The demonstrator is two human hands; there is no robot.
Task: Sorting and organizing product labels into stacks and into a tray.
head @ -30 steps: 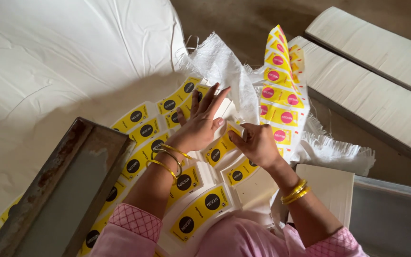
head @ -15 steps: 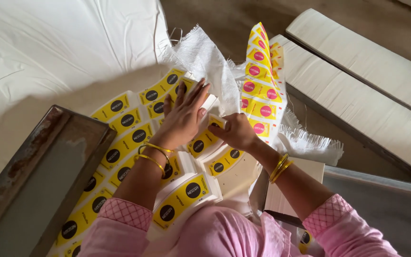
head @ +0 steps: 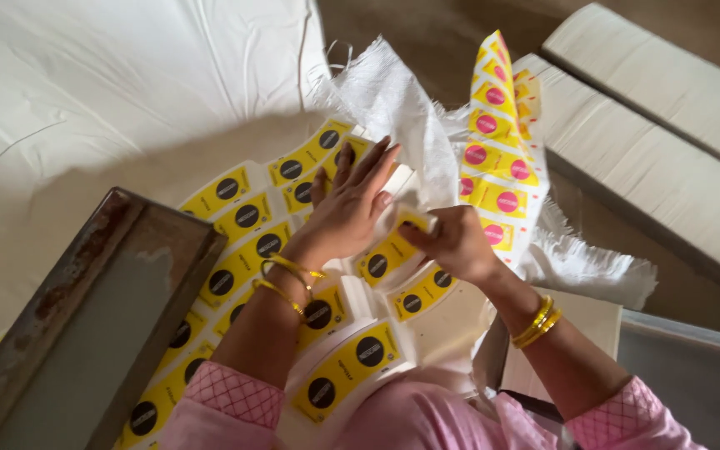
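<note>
Fanned stacks of white curved paper blanks with yellow panels and black dots (head: 243,250) lie across my lap and the white cloth. My left hand (head: 352,208) rests flat on them, fingers spread. Just to its right, my right hand (head: 452,242) pinches the edge of one yellow-printed blank (head: 414,219). Gold bangles circle both wrists. A second stack of blanks with pink dots (head: 497,158) stands tilted upright behind my right hand.
A rusty metal tray (head: 85,325) sits at the lower left. White woven sacking (head: 402,108) lies under the blanks. Long white paper stacks (head: 652,167) lie at the right, a grey box edge (head: 693,375) at lower right, white cloth (head: 110,92) at upper left.
The view has shifted a little. My left hand stays spread on the blanks while my right hand has drawn closer to it, keeping hold of the blank's edge.
</note>
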